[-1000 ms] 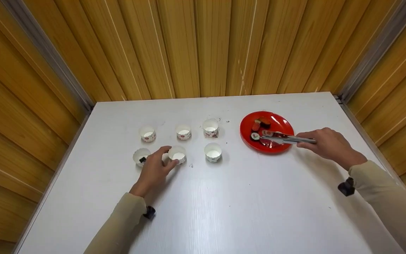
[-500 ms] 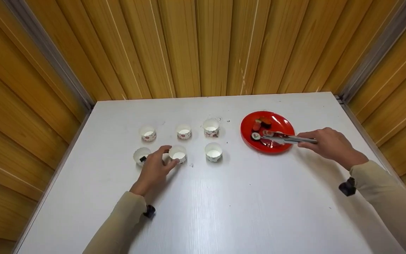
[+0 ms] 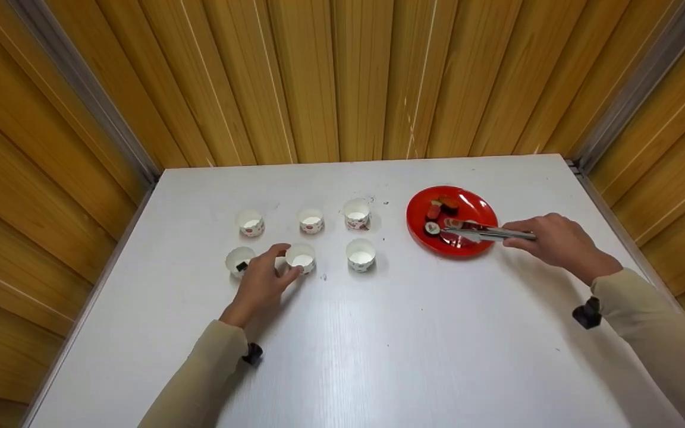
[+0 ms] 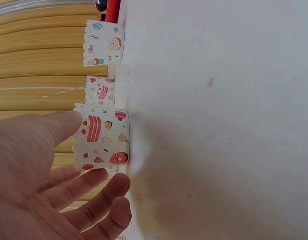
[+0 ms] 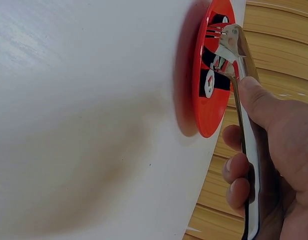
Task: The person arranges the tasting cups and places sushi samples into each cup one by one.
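Note:
My left hand [image 3: 259, 282] holds a white paper baking cup [image 3: 302, 260] at its sides, thumb near and index finger behind. In the left wrist view this cup [image 4: 103, 136] has cake and donut prints and a scalloped rim, and stands on the table. My right hand [image 3: 559, 246] grips metal serving tongs [image 3: 494, 234] with a fork-like end. Their tips reach over a red plate [image 3: 474, 203] among sushi pieces. A round sushi roll [image 3: 432, 228] lies beside the tips; an orange-topped piece [image 3: 448, 205] and a red piece [image 3: 433, 212] lie farther back.
Left of the held cup stands another baking cup [image 3: 233, 257] with a black piece [image 3: 242, 266] inside. One more cup [image 3: 360, 257] stands to its right. Three cups, including the back right one [image 3: 357, 215], form a row behind. Wood-look panels [image 3: 360, 83] enclose the white table [image 3: 390, 356].

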Demonstrator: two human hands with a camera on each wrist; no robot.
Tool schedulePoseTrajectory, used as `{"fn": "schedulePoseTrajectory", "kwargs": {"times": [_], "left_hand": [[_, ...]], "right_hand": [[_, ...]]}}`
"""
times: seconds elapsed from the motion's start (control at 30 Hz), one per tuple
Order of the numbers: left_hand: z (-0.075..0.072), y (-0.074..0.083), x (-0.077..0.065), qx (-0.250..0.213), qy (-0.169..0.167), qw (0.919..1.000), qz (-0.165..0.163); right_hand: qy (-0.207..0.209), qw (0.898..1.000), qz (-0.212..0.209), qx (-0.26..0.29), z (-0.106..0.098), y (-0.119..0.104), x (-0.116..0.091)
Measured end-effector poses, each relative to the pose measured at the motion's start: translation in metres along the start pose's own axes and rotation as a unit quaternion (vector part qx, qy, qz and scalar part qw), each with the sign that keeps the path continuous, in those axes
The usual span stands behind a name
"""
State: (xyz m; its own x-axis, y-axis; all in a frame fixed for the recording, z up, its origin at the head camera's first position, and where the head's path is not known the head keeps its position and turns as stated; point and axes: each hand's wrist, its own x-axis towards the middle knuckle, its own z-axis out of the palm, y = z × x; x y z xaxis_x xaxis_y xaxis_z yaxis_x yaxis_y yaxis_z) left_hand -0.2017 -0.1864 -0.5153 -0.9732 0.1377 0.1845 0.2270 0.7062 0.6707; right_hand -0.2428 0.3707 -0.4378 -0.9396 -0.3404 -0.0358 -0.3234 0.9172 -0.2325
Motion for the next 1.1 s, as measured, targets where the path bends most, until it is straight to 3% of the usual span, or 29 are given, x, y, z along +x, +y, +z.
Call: {"fn": "schedulePoseTrajectory", "kwargs": {"times": [0.63,1.1], "left_hand": [[0.002,0.002,0.001,0.003,-0.007,1.0000,-0.001],[0.002,0.004,0.001,0.008,-0.003,1.0000,0.000]], "right_hand": [[0.007,1.000,-0.012,-0.023,-0.013,-0.004,0.001],[0.012,0.999,-0.016,-0.038,-0.032,-0.023,0.005]]}}
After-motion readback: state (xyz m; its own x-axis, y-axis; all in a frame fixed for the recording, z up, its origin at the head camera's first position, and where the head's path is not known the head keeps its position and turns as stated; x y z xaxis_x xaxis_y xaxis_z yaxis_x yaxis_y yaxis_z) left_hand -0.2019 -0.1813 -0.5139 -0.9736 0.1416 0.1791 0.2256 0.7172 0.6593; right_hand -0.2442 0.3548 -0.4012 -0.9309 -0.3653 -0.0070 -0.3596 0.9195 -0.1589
